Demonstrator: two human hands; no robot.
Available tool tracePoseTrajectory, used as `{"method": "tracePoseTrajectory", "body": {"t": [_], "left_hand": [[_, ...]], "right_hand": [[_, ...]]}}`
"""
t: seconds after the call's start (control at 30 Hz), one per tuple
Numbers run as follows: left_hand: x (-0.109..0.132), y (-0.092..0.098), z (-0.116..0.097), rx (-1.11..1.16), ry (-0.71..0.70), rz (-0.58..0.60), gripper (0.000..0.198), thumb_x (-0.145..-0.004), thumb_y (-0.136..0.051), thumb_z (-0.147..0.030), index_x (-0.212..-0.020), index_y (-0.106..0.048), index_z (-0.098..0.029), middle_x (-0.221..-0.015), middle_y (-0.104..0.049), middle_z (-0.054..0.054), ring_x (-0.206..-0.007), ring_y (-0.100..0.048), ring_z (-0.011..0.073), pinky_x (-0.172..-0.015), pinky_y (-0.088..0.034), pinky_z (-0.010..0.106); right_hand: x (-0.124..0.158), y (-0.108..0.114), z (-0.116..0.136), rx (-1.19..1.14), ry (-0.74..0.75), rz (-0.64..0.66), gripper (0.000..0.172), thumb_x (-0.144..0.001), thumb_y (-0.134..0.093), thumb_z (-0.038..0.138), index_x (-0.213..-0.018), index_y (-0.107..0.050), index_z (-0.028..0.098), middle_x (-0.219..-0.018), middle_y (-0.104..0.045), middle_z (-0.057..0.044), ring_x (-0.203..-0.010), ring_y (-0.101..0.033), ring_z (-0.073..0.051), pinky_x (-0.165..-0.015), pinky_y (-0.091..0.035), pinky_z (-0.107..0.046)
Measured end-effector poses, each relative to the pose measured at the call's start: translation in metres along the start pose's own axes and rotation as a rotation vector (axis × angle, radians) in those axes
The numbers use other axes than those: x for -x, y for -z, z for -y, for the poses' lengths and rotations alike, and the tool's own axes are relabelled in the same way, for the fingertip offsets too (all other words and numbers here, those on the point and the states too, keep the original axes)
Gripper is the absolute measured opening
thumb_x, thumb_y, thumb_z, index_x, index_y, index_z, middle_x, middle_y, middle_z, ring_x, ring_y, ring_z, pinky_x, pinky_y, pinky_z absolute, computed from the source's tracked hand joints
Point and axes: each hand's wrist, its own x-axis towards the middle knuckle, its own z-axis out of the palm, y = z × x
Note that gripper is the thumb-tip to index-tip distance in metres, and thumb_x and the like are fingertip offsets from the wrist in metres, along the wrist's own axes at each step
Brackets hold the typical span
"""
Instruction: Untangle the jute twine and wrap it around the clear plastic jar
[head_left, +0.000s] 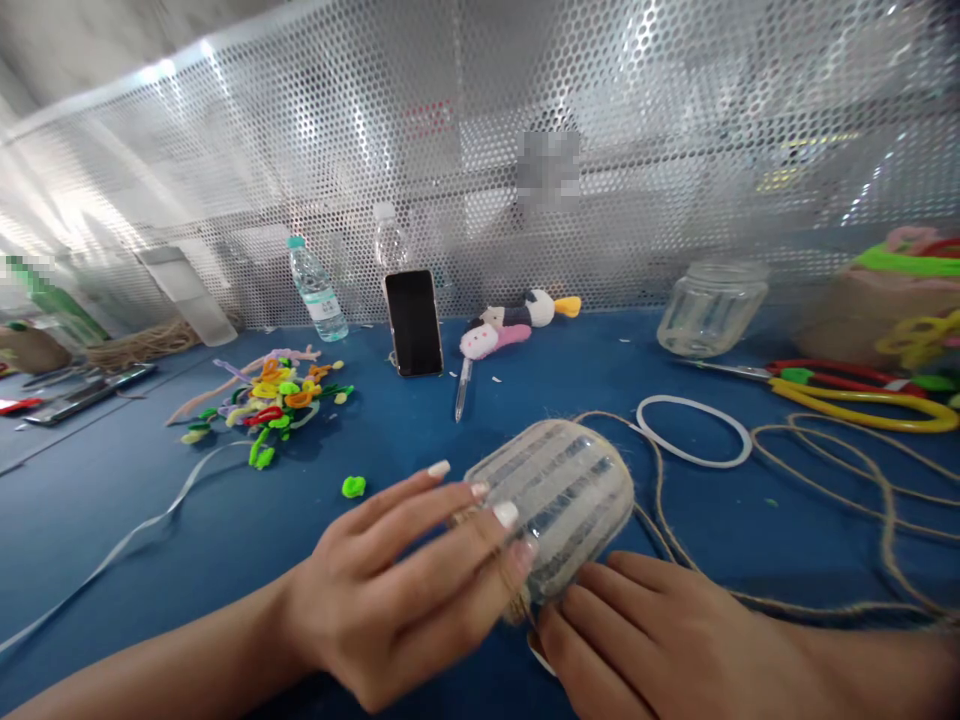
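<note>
A clear ribbed jar (559,490) lies on its side on the blue table, its base toward the far side and twine around its near end. My left hand (420,570) rests over the jar's left side and near end, fingers wrapped onto it. At the jar's lower right, my right hand (637,640) is closed with curled fingers; what it pinches is hidden beneath them. Loose brown twine (660,500) runs from behind the jar to the right.
Colourful pipe-cleaner pieces (285,395) lie left. Behind stand a phone (415,325), a water bottle (319,295) and another glass jar (712,310). A white ring (694,430), yellow-handled scissors (862,405) and twine coils lie right. A pen (463,390) lies mid-table.
</note>
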Motion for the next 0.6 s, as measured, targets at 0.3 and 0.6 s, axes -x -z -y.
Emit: {"method": "tracePoseTrajectory", "body": {"t": [0.3, 0.6], "left_hand": [[-0.003, 0.006, 0.001, -0.009, 0.021, -0.008, 0.018, -0.085, -0.049, -0.012, -0.088, -0.067, -0.013, -0.089, -0.071, 0.004, -0.094, -0.064, 0.0164, -0.089, -0.054, 0.029], [0.003, 0.0, 0.009, 0.039, 0.133, 0.008, 0.019, -0.086, -0.047, -0.01, -0.094, -0.065, -0.012, -0.086, -0.067, 0.006, -0.089, -0.063, 0.0137, -0.087, -0.054, 0.03]], "right_hand": [[0.001, -0.007, 0.001, -0.026, -0.112, 0.01, 0.032, -0.09, -0.025, 0.008, -0.079, -0.055, 0.015, -0.063, -0.057, -0.001, -0.05, -0.045, -0.014, -0.047, -0.027, -0.029], [0.003, -0.011, 0.0, -0.061, -0.18, 0.034, 0.024, -0.088, -0.029, 0.008, -0.081, -0.05, 0.017, -0.065, -0.056, 0.001, -0.052, -0.045, -0.014, -0.049, -0.026, -0.03]]}}
